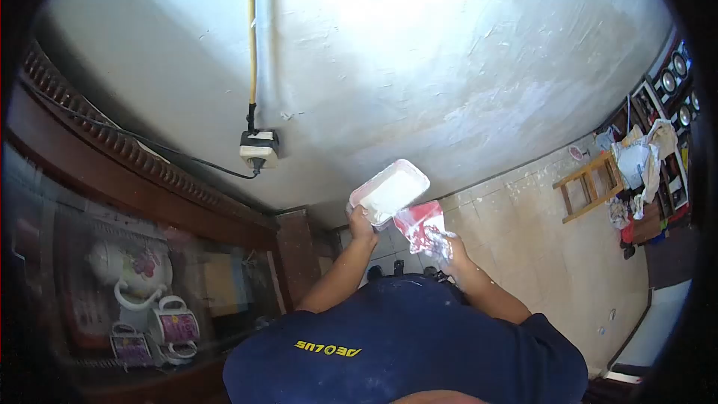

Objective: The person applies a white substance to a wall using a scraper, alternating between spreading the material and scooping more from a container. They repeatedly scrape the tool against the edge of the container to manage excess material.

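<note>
My left hand (362, 226) grips the near left end of a shallow white tray (410, 168), thumb over its rim. White paste (390, 193) lies inside the tray. My right hand (455, 254), smeared with white, is closed around a red putty spreader (419, 218) with white paste streaked over it. The spreader's upper left corner overlaps the tray's near right side in this view. Both hands are in front of my body, close to a pale wall (419, 67) with patchy, rough coating.
A socket box (259, 150) with cables hangs on the wall. On the left, a dark wooden glass cabinet (149, 187) holds a teapot (138, 269) and several mugs (176, 323). A wooden stool (587, 187) and cloth-covered things (636, 161) stand at the right on the tiled floor (523, 254).
</note>
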### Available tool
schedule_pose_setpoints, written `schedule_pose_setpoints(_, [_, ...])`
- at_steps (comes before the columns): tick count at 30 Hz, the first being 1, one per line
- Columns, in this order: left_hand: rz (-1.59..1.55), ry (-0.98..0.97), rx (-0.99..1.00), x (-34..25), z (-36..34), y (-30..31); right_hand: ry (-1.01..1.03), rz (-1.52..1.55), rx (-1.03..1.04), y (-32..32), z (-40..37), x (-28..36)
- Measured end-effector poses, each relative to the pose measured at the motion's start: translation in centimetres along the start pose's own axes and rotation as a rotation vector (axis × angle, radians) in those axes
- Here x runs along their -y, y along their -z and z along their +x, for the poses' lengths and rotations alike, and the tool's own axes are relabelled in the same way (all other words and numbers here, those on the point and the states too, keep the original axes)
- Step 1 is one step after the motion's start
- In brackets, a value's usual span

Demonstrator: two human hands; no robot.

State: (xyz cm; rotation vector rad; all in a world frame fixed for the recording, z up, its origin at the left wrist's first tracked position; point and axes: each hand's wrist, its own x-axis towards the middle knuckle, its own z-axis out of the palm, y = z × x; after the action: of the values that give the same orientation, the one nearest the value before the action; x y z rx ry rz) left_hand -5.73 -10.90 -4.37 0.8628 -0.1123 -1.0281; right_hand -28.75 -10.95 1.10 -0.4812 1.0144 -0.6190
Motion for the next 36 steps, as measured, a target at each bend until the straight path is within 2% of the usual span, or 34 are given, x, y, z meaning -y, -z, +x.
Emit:
schedule_pose_setpoints(3, [-0.019, 0.058, -0.045, 0.3, -1.3, -2.8, -0.017, 0.083, 0.047, 1.5, -3.0, 3.9])
schedule_pose_setpoints(5, [-0.090, 0.055, 0.036, 0.3, -1.7, -3.5, 0.047, 0.073, 0.008, 2.4, -3.2, 7.1])
schedule_pose_setpoints(7, [-0.061, 0.023, -0.018, 0.3, -3.2, -4.8, 0.233, 0.120, 0.231, 2.0, -2.4, 10.1])
schedule_pose_setpoints(9, [-0.053, -0.043, -0.023, 0.5, -4.1, -5.9, 0.234, 0.080, 0.292, -0.6, -2.3, 13.0])
schedule_pose_setpoints(12, [-0.051, -0.092, -0.090, 0.7, -5.7, -7.5, 0.131, -0.001, 0.428, -2.0, 0.0, 12.4])
schedule_pose_setpoints(13, [-0.050, -0.103, -0.114, 0.6, -6.0, -7.9, 0.107, -0.217, 0.409, -1.0, 2.0, 10.7])
schedule_pose_setpoints(14, [-0.089, -0.117, -0.132, 0.7, -6.1, -7.7, 0.047, -0.294, 0.470, -0.4, 1.5, 10.1])
schedule_pose_setpoints(16, [-0.157, -0.137, -0.129, -0.6, -7.7, -8.5, -0.088, -0.050, 0.327, 0.9, -0.7, 8.3])
schedule_pose_setpoints(17, [-0.223, -0.133, -0.121, -1.1, -8.4, -8.7, -0.155, -0.207, 0.406, 3.8, 0.9, 7.1])
schedule_pose_setpoints(19, [-0.192, -0.231, -0.171, -1.5, -8.3, -6.9, -0.035, -0.335, 0.464, 5.2, 1.1, 6.9])
schedule_pose_setpoints(21, [-0.095, -0.285, -0.174, -2.1, -8.4, -4.4, 0.139, -0.318, 0.455, 0.8, -1.8, 11.6])
schedule_pose_setpoints(22, [-0.097, -0.293, -0.173, -2.7, -8.9, -4.0, 0.269, -0.071, 0.364, -1.0, -2.1, 13.0])
schedule_pose_setpoints(23, [-0.115, -0.283, -0.193, -3.3, -9.6, -3.8, 0.393, -0.213, 0.600, -3.7, -1.7, 15.9])
schedule_pose_setpoints(24, [-0.132, -0.272, -0.212, -3.7, -10.2, -3.5, 0.536, -0.199, 0.530, -6.8, -2.3, 18.0])
schedule_pose_setpoints(25, [-0.129, -0.274, -0.208, -3.9, -10.5, -2.9, 0.657, -0.017, 0.620, -9.8, -2.6, 19.6])
schedule_pose_setpoints(26, [-0.131, -0.266, -0.201, -3.9, -10.8, -1.9, 0.755, 0.031, 0.642, -12.7, -0.4, 20.8])
schedule_pose_setpoints(27, [-0.131, -0.256, -0.193, -4.1, -11.0, -0.8, 0.771, 0.005, 0.579, -16.8, -3.4, 22.7])
schedule_pose_setpoints(28, [-0.113, -0.282, -0.217, -4.2, -11.1, -0.1, 0.876, 0.105, 0.618, -20.3, -5.3, 23.6])
schedule_pose_setpoints(29, [-0.104, -0.284, -0.210, -4.7, -11.5, 0.3, 0.914, -0.084, 0.639, -22.6, -4.6, 25.1])
schedule_pose_setpoints(31, [-0.186, -0.231, -0.194, -5.6, -12.3, 0.9, 1.057, -0.130, 0.543, -27.8, -5.7, 26.8])
schedule_pose_setpoints(32, [-0.168, -0.249, -0.115, -6.0, -12.5, 1.5, 1.054, -0.127, 0.536, -29.5, -5.3, 27.3])
schedule_pose_setpoints(35, [-0.167, -0.205, -0.170, -6.5, -12.5, 4.0, 0.960, 0.056, 0.559, -31.6, -2.3, 26.2])
schedule_pose_setpoints(36, [-0.164, -0.191, -0.182, -6.6, -12.6, 4.9, 1.001, -0.037, 0.416, -30.6, 1.6, 24.6])
